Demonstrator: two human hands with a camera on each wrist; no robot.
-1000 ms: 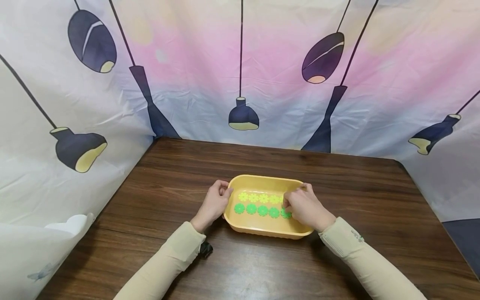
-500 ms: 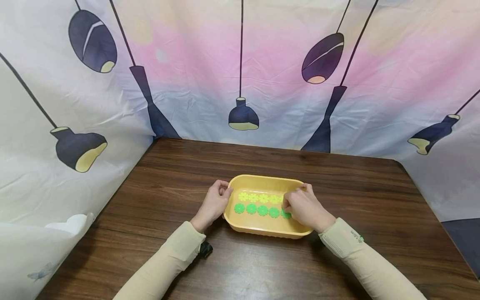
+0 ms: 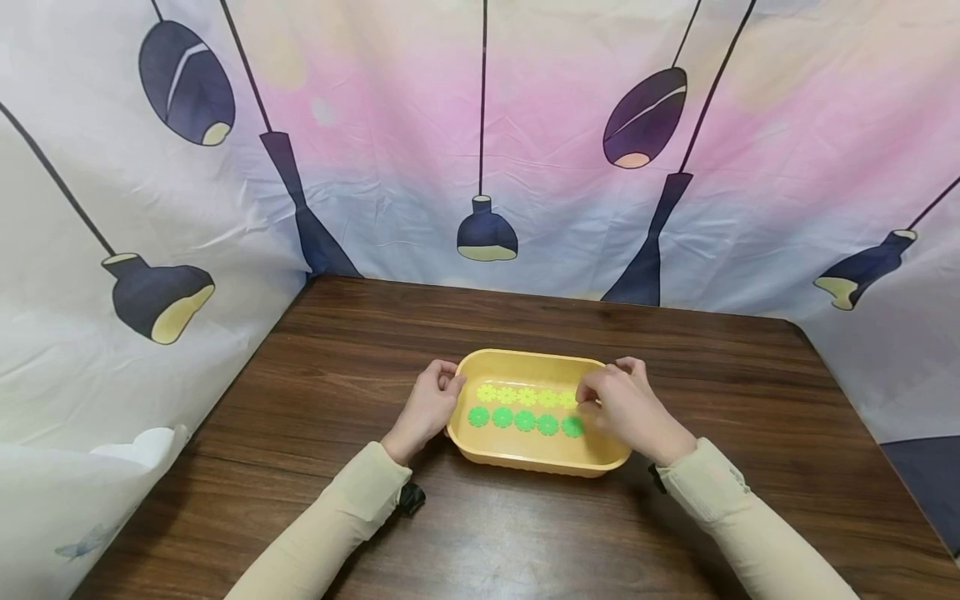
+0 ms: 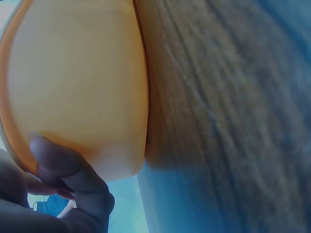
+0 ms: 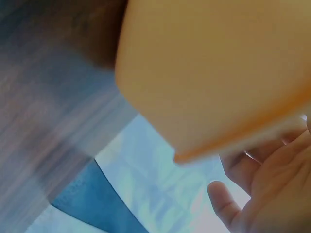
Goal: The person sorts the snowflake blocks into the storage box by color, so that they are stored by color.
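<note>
A yellow plastic basin (image 3: 517, 461) sits in the middle of the table. On its floor lie two rows: several yellow flower-shaped discs (image 3: 528, 397) at the back and several green flower-shaped discs (image 3: 525, 420) in front. My left hand (image 3: 429, 408) grips the basin's left rim between thumb and fingers; the left wrist view shows the thumb (image 4: 58, 158) against the basin's wall. Over the right end hovers my right hand (image 3: 636, 412), its fingers loosely bent and nothing visible in them. In the right wrist view, the fingers (image 5: 240, 170) show beyond the rim.
A dark wood-grain table (image 3: 360, 358) extends around the basin. Behind it and at the sides hangs cloth (image 3: 405, 167) printed with lamps. A small black object (image 3: 412, 498) shows beside the left cuff, and a dark bit peeks out under the right cuff.
My right hand has lifted and shifted right from the rightmost green disc, which now shows whole, as does more of the last yellow disc. My left hand has stayed on the rim.
</note>
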